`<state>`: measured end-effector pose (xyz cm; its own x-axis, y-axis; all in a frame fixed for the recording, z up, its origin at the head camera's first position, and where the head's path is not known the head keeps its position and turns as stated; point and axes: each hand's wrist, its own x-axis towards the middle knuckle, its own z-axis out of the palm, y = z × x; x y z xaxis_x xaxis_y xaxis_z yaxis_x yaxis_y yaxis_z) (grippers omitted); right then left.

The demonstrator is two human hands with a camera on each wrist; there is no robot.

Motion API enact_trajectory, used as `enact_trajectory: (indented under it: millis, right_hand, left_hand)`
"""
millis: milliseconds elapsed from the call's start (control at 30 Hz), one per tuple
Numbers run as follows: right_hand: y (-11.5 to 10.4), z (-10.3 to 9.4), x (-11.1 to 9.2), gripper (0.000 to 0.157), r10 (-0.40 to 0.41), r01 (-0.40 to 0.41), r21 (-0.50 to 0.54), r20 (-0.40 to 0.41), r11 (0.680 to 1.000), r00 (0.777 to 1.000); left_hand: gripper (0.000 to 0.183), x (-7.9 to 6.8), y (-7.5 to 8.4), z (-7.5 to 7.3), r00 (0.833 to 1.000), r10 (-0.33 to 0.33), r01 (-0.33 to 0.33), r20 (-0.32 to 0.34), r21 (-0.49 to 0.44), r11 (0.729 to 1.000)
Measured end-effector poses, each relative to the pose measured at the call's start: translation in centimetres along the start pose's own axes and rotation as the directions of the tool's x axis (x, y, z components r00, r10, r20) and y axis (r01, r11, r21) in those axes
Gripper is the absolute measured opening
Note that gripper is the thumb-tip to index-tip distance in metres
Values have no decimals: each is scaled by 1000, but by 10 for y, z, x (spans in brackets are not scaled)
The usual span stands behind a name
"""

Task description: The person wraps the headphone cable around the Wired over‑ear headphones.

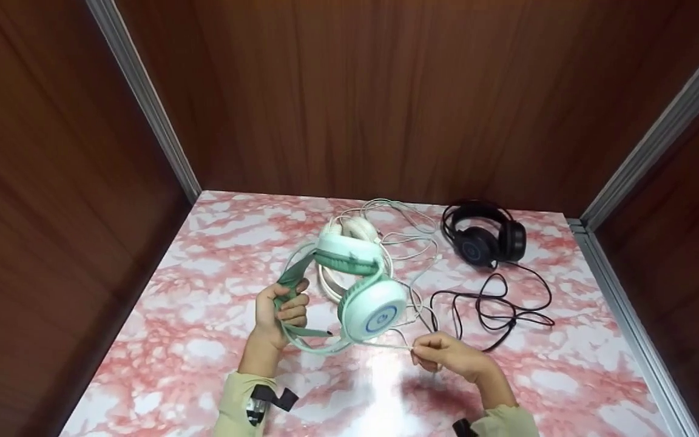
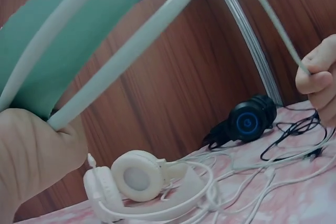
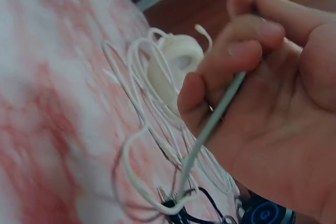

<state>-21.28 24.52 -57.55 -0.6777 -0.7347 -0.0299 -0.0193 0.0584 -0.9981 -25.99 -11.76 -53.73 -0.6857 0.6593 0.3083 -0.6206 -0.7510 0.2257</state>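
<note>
Mint-green headphones (image 1: 377, 303) are held up above the table, and my left hand (image 1: 276, 309) grips them by the headband. Both round ear cups point to the right, the nearer one bearing a blue ring mark. My right hand (image 1: 446, 353) pinches their pale green cable (image 3: 223, 103) between thumb and forefinger, while the cable's lower part runs across the palm. Behind and below them, white headphones (image 2: 139, 177) lie on the table, partly hidden in the head view by the green ones. In the left wrist view, my left fingers are mostly out of sight.
Black headphones (image 1: 477, 240) sit at the back right, with their black cable (image 1: 501, 297) coiled loosely in front. White cables (image 1: 410, 237) lie in tangled loops between the headsets. The pink-and-white table (image 1: 192, 352) is enclosed by brown panels (image 1: 325, 91) with metal corner strips.
</note>
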Motion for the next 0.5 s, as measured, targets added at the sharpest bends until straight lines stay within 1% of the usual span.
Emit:
enact_trajectory:
  millis: [67,133,200,267,300,367,433,500]
  right_hand:
    - [1,-7,0,37,28,-28,24,-14,999,1000]
    - [0,-12,3,38,64,-63,19,-71,998,995]
    - [-1,-16,7,41,94,-99,-25,-144,995,985]
    - [-2,-19,13,43,78,-98,-92,-197,991,977]
    - [-3,-20,16,43,62,-90,-128,-204,988,977]
    - [-4,-23,21,40,29,-60,-166,-182,984,983]
    - [-6,-27,24,34,6,-29,-166,-141,986,990]
    - [-8,-34,25,30,2,-25,-184,-119,983,993]
  left_hand:
    - [8,2,4,1,999,-32,32,0,12,999]
    - [8,6,6,3,998,-57,57,3,19,998]
    - [7,9,8,4,997,-77,77,3,21,997]
    - [7,11,8,5,995,-100,100,11,20,995]
    - [7,12,7,5,993,-114,114,18,24,993]
    - [10,11,6,5,989,-147,145,35,32,989]
    - [14,9,5,4,981,-185,182,52,48,982]
    - [18,6,6,4,973,-223,218,58,83,972]
